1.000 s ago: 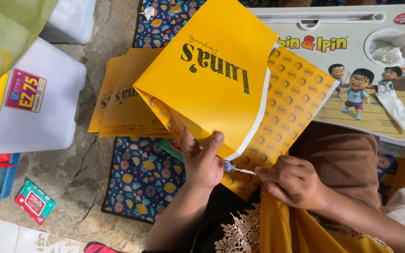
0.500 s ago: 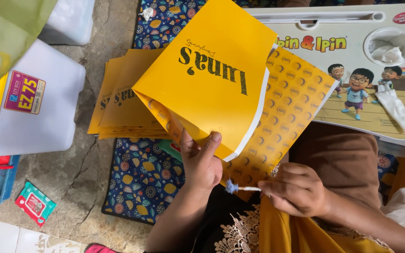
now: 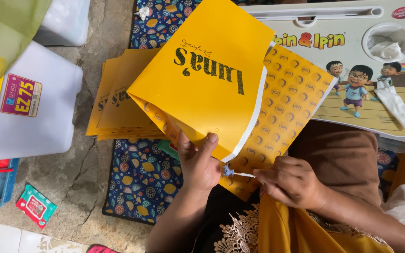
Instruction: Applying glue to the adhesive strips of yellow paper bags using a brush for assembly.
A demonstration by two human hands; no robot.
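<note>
— So, what are the hands doing?

— Left hand [image 3: 198,161] is closed on the lower corner of a yellow paper bag [image 3: 202,79], thumb on top of the front panel, the other fingers tucked behind it. Right hand [image 3: 290,182] is curled tight, fingertips pinching a thin white stick [image 3: 243,174] with a blue, fuzzy tip [image 3: 228,170].

— Where is that tip?

— Right at the bag's bottom corner, just beside the left thumb. Whether it touches the paper, I cannot tell.

— And the bag itself?

— Held up above the person's lap, tilted, its plain yellow front facing the camera with dark lettering upside down. A white edge runs along its right side, and behind it a yellow sheet [image 3: 287,103] printed with small repeated crescent marks fans out toward the right.

— Anything around it?

— A stack of the same yellow bags [image 3: 116,112] lies behind to the left on a dark blue patterned mat [image 3: 141,180]. A small folding counter [image 3: 376,107] with cartoon figures sits upper right, crumpled white tissue [image 3: 386,47] in its cup hole. White plastic boxes [image 3: 33,122] stand on the concrete floor [image 3: 78,173] at left, a small green and red packet [image 3: 36,204] below them.

— What is hard to see?

— The bag's top is cut off by the frame, its back is hidden, and most of the left fingers are behind the paper.
</note>
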